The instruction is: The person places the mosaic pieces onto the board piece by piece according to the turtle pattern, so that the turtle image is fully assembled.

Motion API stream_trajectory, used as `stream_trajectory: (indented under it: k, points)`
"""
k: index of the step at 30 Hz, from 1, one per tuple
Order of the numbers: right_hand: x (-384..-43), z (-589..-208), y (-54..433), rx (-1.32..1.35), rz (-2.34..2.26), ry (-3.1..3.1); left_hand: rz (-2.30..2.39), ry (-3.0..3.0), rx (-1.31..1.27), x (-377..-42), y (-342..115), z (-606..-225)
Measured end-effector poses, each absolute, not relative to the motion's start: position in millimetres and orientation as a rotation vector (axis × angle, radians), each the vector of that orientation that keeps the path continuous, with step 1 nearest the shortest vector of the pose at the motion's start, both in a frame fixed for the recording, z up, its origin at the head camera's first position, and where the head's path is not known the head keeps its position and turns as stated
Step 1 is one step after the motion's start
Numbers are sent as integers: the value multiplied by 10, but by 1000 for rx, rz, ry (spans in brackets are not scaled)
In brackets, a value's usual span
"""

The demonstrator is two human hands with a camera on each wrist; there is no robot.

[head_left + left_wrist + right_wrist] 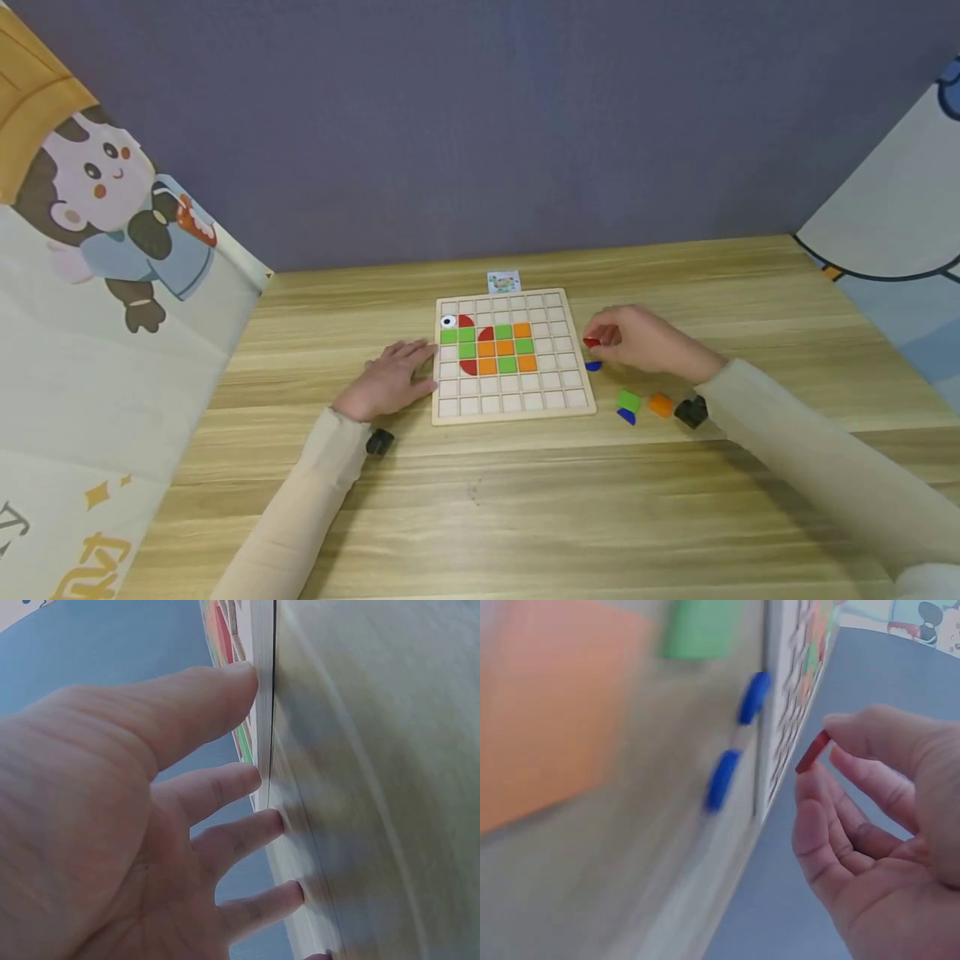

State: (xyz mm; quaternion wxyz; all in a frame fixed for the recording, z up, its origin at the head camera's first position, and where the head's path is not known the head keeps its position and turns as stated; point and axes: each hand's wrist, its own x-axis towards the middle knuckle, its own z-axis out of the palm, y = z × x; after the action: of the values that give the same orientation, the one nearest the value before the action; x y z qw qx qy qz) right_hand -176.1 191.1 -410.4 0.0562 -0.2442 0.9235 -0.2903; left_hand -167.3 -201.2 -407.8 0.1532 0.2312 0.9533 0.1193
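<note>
A square wooden grid board [542, 400] lies on the table, with red, green and orange tiles and a white eye tile [447, 322] set in its cells. My left hand [390, 379] rests at the board's left edge; in the left wrist view its fingers [217, 787] are spread, thumb tip against the rim. Just off the board's right side, my right hand [633, 340] pinches a thin red tile [813, 752] between thumb and fingertips, seen nearly edge-on. Below that hand lies a blue curved-edge tile [593, 366], close to the board.
Right of the board's lower corner lie a green tile [628, 401], another blue tile [627, 416] and an orange tile [661, 406]. A small printed picture card [503, 282] sits behind the board's top edge. A dark wall panel [480, 133] stands beyond the table.
</note>
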Motion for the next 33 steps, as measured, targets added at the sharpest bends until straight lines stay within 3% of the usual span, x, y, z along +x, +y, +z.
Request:
stream_trajectory:
  k: [10,33]
  points:
    - [-2227,-4075,1428,-720,-910,2624,342,2739,667,-1679,-1996,-4079]
    - [-2311,-4136,1305,-575,-942,2712,336,2731,636,-1690,-2009,-4078]
